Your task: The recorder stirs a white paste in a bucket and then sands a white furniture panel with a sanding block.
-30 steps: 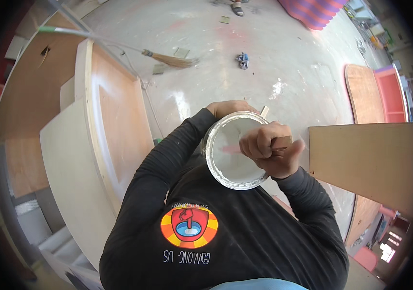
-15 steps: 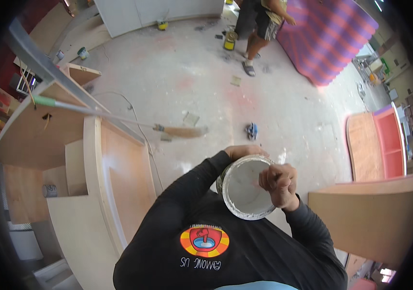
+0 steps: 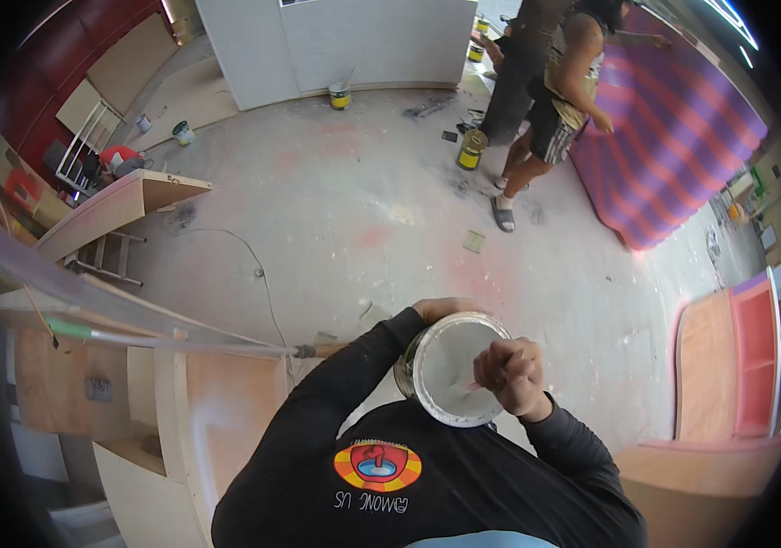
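A round paint bucket (image 3: 461, 422) with a whitish, paint-smeared rim is held tilted against my chest. Its mouth faces up, and pale grey-white shows inside. My left hand (image 3: 450, 309) wraps the bucket's far outer side, with most of its fingers hidden behind it. Over the right part of the mouth, my right hand (image 3: 511, 376) is closed in a fist. A small pinkish bit sticks out below that fist into the bucket; what it belongs to is hidden.
Wooden panels and cabinets (image 3: 235, 393) stand close on the left, where a long pole (image 3: 199, 345) slants across. Another person (image 3: 564, 100) works beside a purple-and-pink striped panel (image 3: 655, 137). A paint can (image 3: 471, 151) and a cable (image 3: 258, 271) are on the floor. A pink-edged shelf unit (image 3: 728, 361) stands right.
The view has shifted, so the floor and far wall sit lower and farther right in the picture. My right fist has moved slightly within the bucket's mouth; my left hand still holds the bucket.
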Motion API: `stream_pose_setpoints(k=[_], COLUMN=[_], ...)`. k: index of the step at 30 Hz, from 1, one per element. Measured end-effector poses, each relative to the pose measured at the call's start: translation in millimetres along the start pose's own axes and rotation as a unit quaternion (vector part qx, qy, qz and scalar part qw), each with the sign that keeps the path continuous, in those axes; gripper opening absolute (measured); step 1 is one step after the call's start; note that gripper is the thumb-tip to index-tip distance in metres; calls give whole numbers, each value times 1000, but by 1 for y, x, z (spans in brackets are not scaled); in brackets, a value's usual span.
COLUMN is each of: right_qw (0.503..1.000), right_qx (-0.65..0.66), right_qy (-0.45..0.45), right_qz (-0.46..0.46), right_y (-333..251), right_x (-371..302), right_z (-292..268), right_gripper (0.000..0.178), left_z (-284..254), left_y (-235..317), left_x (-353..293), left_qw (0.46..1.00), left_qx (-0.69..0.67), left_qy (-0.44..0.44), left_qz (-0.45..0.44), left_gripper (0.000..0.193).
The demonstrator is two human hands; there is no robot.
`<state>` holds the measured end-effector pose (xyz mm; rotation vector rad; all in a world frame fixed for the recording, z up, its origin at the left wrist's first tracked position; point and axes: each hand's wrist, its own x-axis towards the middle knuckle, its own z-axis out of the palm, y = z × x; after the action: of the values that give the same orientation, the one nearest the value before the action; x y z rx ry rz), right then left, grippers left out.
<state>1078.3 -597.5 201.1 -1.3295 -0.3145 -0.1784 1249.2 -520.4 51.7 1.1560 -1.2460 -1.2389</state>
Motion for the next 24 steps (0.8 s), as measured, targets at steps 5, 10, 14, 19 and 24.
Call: stream_pose_setpoints(k=[5,10,14,19,24], right_qw=[990,990,989,983,993], right_qx=[119,-75,65,157,-12], right_qy=[-11,-81,-104,-93,-93], right_qz=[-69,-90,78,-3,-72], right_y=[13,47,87,156,221], right_x=[118,228,298,428,593], right_z=[-70,-111,-118,-105,-73], right_gripper=[70,69,66,67,71], left_z=[-122,-200,-280,-422,-562], left_y=[39,37,0,-46,-44], left_x=[42,24,6,-11,-92], left_qw=[961,948,853,938,931], left_qx=[-220,-237,-514,-281,-252], left_qy=[80,168,85,204,262], left_qz=[-149,-131,-27,3,43], left_gripper=[33,33,37,35,39])
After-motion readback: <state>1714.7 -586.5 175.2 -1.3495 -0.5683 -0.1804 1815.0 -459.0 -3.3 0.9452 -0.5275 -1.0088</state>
